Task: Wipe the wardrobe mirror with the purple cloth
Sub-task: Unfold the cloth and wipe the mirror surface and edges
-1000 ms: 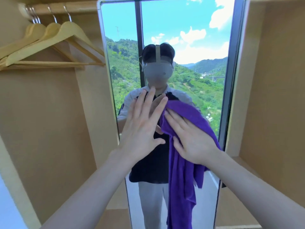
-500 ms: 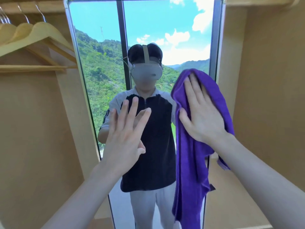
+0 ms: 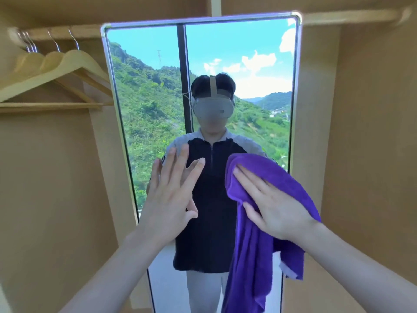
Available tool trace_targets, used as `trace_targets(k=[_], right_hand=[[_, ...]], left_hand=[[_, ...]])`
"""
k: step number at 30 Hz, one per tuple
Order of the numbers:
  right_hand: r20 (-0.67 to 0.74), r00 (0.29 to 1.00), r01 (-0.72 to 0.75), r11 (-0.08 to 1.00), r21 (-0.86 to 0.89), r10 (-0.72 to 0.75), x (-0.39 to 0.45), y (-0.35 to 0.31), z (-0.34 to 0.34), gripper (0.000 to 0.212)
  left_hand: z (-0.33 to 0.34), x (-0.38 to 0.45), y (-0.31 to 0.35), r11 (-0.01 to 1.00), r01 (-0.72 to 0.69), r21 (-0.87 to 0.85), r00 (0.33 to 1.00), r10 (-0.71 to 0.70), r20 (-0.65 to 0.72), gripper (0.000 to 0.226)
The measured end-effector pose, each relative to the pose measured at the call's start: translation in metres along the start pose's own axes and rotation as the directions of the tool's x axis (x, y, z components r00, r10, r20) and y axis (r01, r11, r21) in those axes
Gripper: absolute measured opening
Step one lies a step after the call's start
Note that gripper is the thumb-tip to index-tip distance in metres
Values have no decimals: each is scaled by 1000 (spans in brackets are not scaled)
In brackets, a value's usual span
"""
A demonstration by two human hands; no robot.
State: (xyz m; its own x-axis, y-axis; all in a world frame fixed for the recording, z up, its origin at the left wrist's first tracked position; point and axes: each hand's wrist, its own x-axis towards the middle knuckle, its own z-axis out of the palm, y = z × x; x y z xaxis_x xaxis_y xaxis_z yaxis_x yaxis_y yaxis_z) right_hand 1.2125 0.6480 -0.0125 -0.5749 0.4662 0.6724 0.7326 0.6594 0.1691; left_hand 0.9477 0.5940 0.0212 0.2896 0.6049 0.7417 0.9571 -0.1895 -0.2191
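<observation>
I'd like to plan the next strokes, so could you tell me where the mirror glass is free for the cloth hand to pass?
Free glass: the mirror top, above both hands, and the strip between the left hand and the purple cloth. Crowded: lower right, where the right hand presses the cloth flat.

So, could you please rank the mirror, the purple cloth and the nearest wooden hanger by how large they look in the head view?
1. Mirror, clearly largest.
2. Purple cloth.
3. Wooden hanger, though its left end is cut off by the frame edge, so the last two are unsure.
</observation>
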Motion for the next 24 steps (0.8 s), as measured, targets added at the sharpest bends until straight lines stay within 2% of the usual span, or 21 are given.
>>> trace_targets(k=[5,8,10,14,17,20,24], right_hand=[[-243,956,-182,981,-59,163,58,9,-39,78],[-321,927,-220,974,-47,194,93,-6,-49,77],[-299,941,-172,985,-21,158,98,-17,-45,76],[-142,990,-2,1000,-15,0,72,-15,-33,72],[-72,996,58,998,13,-57,50,0,-32,72],[-76,996,50,998,26,-48,36,20,-41,74],[-175,984,13,1000,-16,-15,49,41,-66,71]], left_hand=[[-2,0,5,1000,21,-5,1000,-20,23,132],[-5,0,9,999,47,3,997,-47,58,129],[-8,-1,11,999,53,8,997,-54,64,125],[-19,11,15,996,86,-27,996,-86,10,117],[-31,37,16,998,63,7,997,-62,-50,124],[-42,67,17,999,22,43,998,-19,-63,137],[-48,97,18,997,19,71,999,-17,-27,152]])
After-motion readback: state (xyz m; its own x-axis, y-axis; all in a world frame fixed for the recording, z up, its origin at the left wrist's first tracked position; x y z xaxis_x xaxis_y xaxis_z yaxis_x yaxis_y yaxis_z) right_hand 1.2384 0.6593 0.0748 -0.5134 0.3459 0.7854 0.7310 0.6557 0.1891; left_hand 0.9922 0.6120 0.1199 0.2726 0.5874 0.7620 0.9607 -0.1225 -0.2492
